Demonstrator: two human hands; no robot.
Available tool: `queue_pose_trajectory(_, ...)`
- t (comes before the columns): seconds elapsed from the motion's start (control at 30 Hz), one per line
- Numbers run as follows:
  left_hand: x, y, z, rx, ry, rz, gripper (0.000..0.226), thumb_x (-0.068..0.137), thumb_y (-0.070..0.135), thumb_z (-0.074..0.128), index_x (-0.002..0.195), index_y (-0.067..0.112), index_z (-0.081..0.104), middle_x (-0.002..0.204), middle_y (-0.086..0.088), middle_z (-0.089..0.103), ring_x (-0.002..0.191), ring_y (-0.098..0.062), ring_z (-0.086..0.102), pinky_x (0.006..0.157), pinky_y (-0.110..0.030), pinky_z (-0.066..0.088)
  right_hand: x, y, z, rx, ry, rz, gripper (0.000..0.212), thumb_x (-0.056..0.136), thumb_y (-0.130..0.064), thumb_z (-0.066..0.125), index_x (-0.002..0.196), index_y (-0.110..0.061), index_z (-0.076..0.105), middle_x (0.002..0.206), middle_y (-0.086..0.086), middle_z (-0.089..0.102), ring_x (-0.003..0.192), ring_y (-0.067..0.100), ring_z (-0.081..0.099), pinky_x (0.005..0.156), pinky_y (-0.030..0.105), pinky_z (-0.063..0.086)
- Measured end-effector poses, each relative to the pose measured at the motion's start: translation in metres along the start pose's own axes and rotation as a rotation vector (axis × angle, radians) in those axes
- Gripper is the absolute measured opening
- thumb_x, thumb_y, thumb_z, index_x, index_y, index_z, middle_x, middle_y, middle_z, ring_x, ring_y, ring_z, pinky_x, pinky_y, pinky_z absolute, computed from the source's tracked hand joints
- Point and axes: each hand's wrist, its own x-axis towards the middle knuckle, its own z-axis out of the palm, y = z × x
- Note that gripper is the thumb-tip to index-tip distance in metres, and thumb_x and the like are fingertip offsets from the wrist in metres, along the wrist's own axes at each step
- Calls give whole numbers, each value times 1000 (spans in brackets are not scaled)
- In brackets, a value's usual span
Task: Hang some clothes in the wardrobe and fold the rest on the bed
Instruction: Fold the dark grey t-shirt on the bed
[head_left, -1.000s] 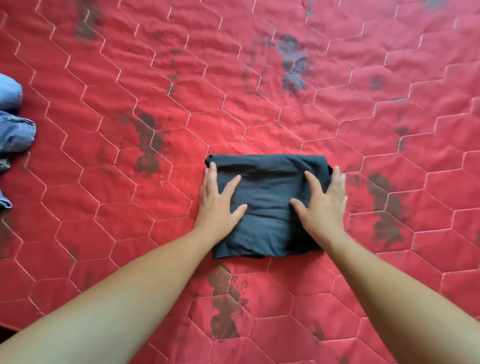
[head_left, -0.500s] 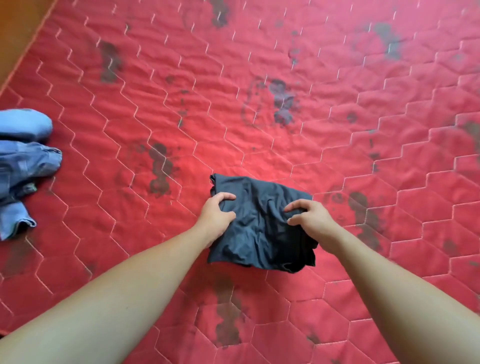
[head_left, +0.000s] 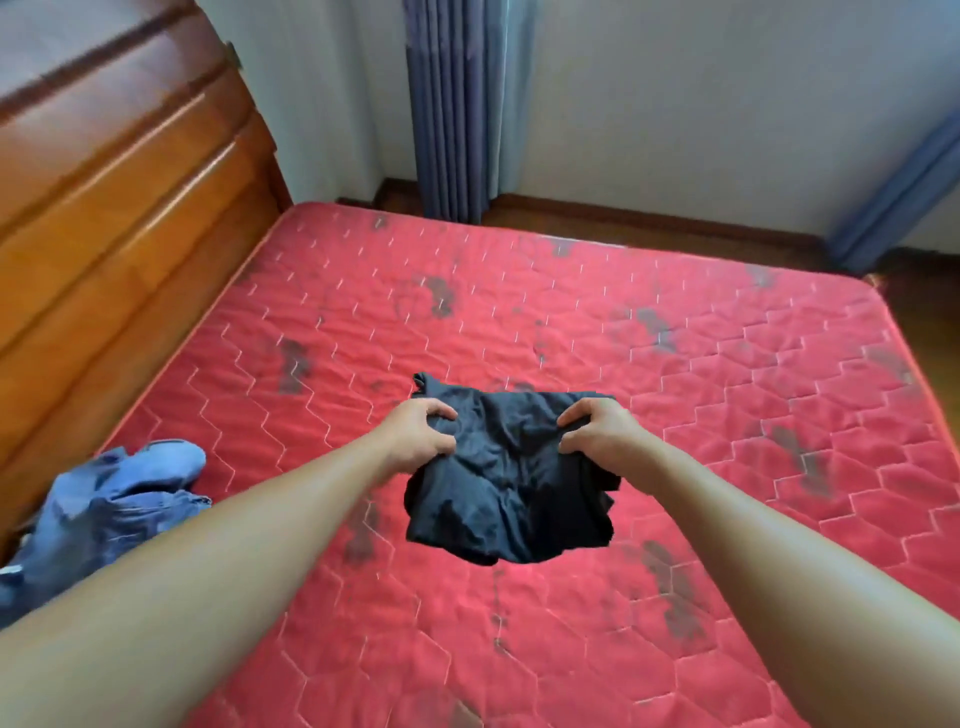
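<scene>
Folded dark garment (head_left: 509, 493) was held over the middle of the red bed (head_left: 701, 395). It looked lifted clear of the mattress, with the lower edge sagging. Left hand (head_left: 418, 436) gripped its upper left side and right hand (head_left: 600, 434) its upper right. Fingers (head_left: 576, 413) of both were curled in and bunching the cloth. The two-sided grip was probably there to keep the folded layers together so the bundle wouldn't drop open while carried. Some layers stuck out at the lower right, so the fold looked loose. Likely step: moving the folded piece to a spot on the bed. It would need both sides lowered together and laid flat. Blue denim clothes (head_left: 114, 499) lay crumpled at the bed's left edge beside the wooden headboard (head_left: 104, 218), well apart from the dark garment and not yet folded
</scene>
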Motion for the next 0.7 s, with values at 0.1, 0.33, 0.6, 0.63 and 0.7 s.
queue_pose_trajectory(0.1, -22, 56, -58, -9, -34, 21, 35, 84, 8, 64, 116, 21, 65, 85, -8, 60, 62, -18, 54, 50, -22, 42, -25, -67, -48, 52, 1, -17, 25, 77, -3, 74, 99, -13, 69, 74, 4, 61, 60, 20, 55, 48, 24, 41)
queue_pose_trajectory(0.33, -80, 174, -171, 58, 11, 172, 20, 87, 14, 65, 105, 20, 72, 76, 2, 62, 59, -9, 55, 47, -16, 41, -94, -206, -151, 40, 69, -136, 21, 73, -2, 74, 94, -2, 74, 76, 10, 63, 66, 23, 57, 52, 27, 45)
queue_pose_trajectory(0.6, -164, 281, -267, -19, 30, 314, 14, 85, 14, 66, 92, 13, 78, 87, -11, 69, 68, -16, 64, 68, -24, 49, -182, -322, -247, 79, 104, -234, 48, 60, -15, 74, 102, 8, 67, 79, 12, 57, 71, 25, 52, 60, 36, 42)
queue_pose_trajectory(0.63, -175, 290, -275, -32, 32, 321, 16, 81, 16, 69, 93, 13, 78, 86, -13, 68, 69, -19, 63, 69, -25, 50, -193, -331, -255, 64, 108, -245, 48, 62, -16, 75, 103, 8, 68, 80, 13, 59, 72, 26, 52, 58, 35, 41)
queue_pose_trajectory(0.7, -197, 304, -290, -29, 25, 342, 33, 61, 28, 72, 92, 20, 80, 98, -16, 70, 86, -25, 59, 83, -39, 48, -214, -346, -271, 66, 107, -259, 38, 69, -13, 75, 100, 8, 70, 80, 15, 60, 72, 28, 53, 54, 31, 39)
